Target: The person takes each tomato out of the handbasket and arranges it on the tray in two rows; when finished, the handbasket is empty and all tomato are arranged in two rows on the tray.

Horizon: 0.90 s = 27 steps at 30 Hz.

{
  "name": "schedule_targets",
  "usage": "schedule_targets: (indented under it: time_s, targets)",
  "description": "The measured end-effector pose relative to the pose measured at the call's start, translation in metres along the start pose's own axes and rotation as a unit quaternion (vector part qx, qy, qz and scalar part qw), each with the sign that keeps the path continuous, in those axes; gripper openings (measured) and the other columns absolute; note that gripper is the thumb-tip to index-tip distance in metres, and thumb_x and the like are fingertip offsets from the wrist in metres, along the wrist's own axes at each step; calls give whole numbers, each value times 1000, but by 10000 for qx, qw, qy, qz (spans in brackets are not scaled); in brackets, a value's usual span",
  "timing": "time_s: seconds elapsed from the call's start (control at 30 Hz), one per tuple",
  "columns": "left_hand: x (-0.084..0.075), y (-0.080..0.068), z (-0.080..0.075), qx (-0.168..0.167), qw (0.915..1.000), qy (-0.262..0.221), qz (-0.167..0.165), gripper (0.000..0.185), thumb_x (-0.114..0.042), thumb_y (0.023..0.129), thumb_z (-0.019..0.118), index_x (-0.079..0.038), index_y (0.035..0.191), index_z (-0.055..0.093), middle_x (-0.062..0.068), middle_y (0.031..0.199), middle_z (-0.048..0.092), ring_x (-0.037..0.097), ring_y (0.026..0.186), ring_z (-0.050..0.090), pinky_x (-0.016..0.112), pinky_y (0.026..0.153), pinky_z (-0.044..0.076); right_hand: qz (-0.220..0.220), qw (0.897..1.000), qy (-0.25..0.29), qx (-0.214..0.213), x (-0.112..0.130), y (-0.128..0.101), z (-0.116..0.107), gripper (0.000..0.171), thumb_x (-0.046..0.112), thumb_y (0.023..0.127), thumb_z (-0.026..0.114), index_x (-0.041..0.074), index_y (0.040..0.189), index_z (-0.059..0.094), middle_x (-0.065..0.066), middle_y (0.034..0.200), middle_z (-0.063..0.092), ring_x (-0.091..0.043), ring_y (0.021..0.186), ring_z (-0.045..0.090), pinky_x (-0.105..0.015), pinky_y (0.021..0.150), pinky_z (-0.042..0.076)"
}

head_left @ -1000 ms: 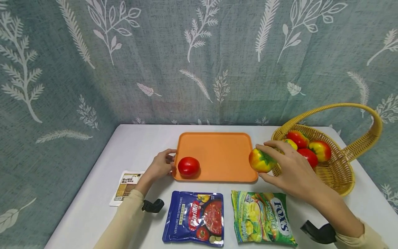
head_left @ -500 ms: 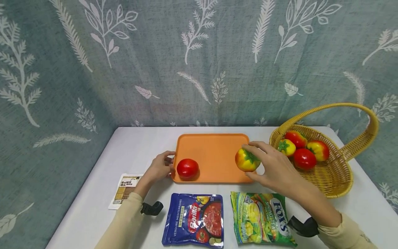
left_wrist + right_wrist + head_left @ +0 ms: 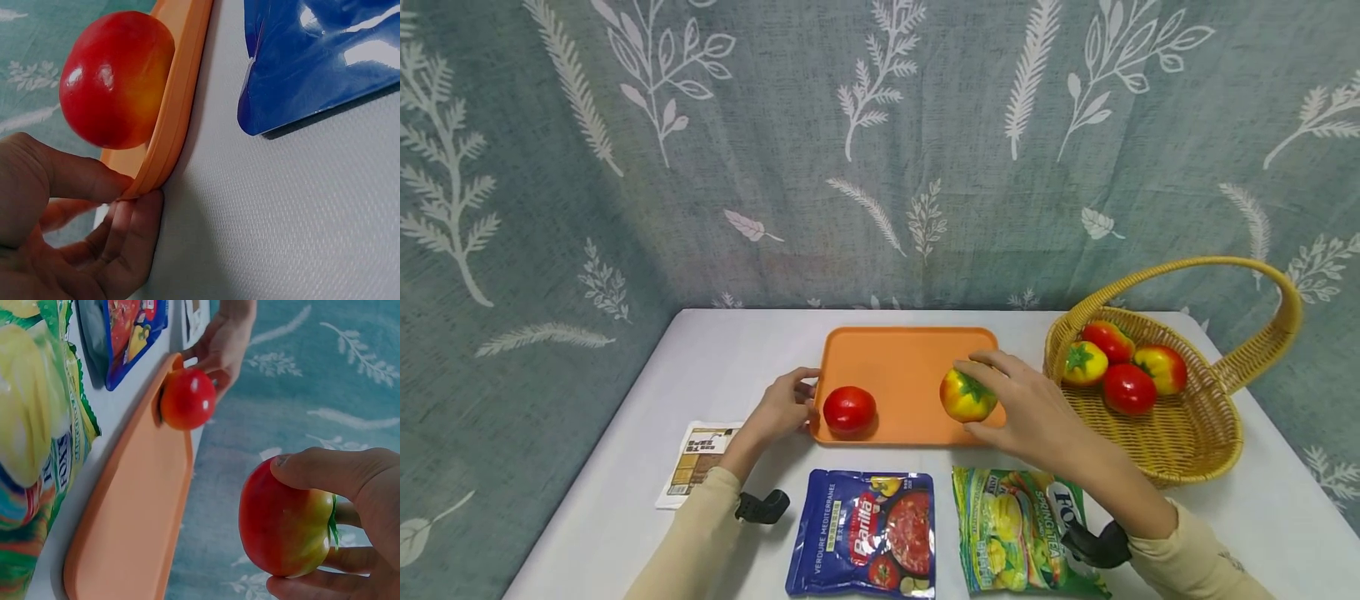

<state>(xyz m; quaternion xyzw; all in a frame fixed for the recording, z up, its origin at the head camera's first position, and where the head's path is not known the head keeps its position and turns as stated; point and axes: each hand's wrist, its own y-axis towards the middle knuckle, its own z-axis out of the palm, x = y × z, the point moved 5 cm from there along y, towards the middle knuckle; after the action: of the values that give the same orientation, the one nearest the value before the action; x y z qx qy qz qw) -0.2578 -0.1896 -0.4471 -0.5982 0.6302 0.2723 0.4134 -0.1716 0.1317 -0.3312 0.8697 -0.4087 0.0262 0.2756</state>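
The right hand (image 3: 1037, 412) has its grip curled round a yellow-red tomato (image 3: 967, 396) and holds it just over the right part of the orange tray (image 3: 902, 354). The left hand (image 3: 784, 407) pinches the tray's left edge, thumb on top and fingers under. A red tomato (image 3: 849, 410) sits on the tray right by that hand. The tray lies on the white desk (image 3: 752, 342), near a basket (image 3: 1187, 450) with more tomatoes.

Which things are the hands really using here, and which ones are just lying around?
In use:
right hand holding a yellow-red tomato
left hand gripping the orange tray by its edge
red tomato on the tray
wicker basket with four more tomatoes

Just lying about:
Barilla sauce pouch
Fox's candy bag
small flat packet
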Motion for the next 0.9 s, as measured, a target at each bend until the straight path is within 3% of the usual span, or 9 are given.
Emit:
schedule_targets:
  time_s: [0.9]
  targets:
    - [2, 1, 1, -9, 10000, -6, 3, 66, 17, 77, 58, -1, 140, 51, 20, 109, 57, 27, 88, 59, 36, 60, 60, 106, 9992, 234, 320, 7, 23, 35, 70, 24, 73, 89, 11, 135, 61, -12, 130, 58, -30, 113, 58, -45, 85, 55]
